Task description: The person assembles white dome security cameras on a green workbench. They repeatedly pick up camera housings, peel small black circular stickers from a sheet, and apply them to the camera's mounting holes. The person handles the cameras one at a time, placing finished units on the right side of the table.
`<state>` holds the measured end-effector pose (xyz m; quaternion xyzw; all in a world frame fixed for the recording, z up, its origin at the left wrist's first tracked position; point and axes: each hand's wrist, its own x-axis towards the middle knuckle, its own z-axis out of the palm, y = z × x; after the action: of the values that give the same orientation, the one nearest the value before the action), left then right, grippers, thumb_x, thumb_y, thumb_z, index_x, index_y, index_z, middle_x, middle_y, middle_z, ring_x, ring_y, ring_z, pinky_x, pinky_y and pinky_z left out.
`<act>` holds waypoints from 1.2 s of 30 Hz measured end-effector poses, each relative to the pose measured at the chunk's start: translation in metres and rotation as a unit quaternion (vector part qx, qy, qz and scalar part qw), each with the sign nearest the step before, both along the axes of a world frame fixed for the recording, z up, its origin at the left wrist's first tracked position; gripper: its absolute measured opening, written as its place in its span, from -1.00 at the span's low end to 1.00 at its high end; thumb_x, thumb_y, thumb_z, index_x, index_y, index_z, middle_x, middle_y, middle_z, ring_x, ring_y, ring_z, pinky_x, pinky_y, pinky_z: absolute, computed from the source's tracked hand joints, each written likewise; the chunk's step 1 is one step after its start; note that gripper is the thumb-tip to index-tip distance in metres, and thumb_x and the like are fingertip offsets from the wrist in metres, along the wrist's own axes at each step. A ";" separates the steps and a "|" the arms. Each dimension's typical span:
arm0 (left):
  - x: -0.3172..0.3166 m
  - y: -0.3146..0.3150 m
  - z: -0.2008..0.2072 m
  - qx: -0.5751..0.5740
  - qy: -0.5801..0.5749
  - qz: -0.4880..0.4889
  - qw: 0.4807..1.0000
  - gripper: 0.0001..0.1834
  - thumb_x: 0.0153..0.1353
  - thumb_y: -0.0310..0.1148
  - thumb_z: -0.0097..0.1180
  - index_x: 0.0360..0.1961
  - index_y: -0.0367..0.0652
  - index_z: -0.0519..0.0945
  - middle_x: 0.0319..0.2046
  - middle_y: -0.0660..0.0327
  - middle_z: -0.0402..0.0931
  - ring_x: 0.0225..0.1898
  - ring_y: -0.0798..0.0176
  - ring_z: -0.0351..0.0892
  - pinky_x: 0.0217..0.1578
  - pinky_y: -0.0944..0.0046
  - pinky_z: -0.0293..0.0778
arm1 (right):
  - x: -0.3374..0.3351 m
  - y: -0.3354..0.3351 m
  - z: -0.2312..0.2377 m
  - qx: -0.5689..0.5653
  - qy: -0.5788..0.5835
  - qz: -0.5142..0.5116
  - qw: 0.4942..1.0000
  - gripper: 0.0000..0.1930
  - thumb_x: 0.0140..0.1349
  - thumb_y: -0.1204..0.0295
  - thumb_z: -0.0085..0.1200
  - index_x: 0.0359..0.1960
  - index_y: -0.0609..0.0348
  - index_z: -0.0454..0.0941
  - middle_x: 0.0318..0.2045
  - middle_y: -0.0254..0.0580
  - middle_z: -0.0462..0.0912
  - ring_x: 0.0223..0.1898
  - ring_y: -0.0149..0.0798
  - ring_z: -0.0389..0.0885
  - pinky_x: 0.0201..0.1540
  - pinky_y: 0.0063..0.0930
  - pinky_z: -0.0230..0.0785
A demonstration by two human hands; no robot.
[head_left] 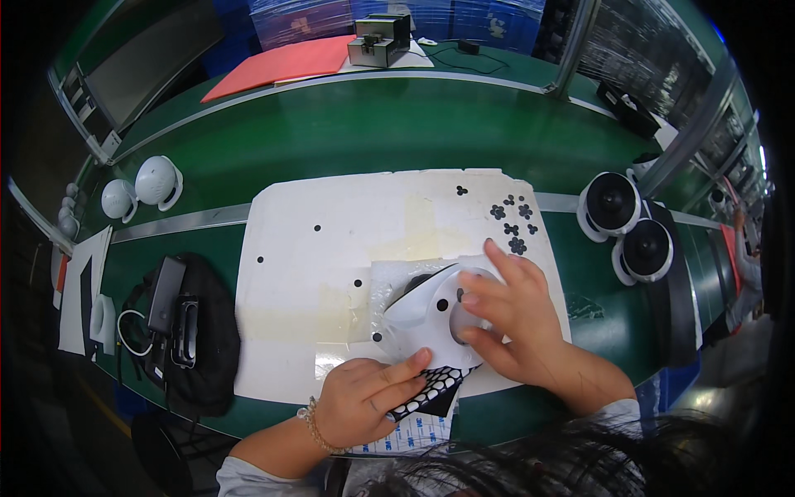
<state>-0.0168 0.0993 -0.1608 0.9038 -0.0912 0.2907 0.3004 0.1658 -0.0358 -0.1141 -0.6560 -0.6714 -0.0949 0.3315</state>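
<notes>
One white, glossy, curved shell (421,333) with round black dots (442,305) on its face sits right of middle on a white board (286,319), toward its near edge. The right hand (528,319) spreads parted fingers over the shell's right side. The left hand (358,402) reaches its near edge beside a black-and-white dotted sheet (439,383); whether it grips either, I cannot tell. Green bench (331,124) surrounds the board.
</notes>
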 end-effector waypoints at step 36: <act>0.000 -0.009 0.001 -0.003 0.012 0.034 0.999 -0.67 -0.38 -0.55 0.21 -0.42 -0.21 0.53 0.01 0.01 0.39 -0.53 0.18 0.53 -0.52 0.29 0.36 | -0.013 -0.041 -0.025 0.043 -0.086 -0.072 0.993 -0.77 -0.11 0.23 0.22 -0.34 -0.20 0.57 0.04 -0.40 0.39 0.17 -0.14 0.15 0.13 -0.18 -0.17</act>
<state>-0.0169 0.0904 -0.1595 0.9088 -0.0565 0.2905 0.2941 0.1526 -0.0769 -0.1393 -0.6771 -0.6441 -0.2032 0.2922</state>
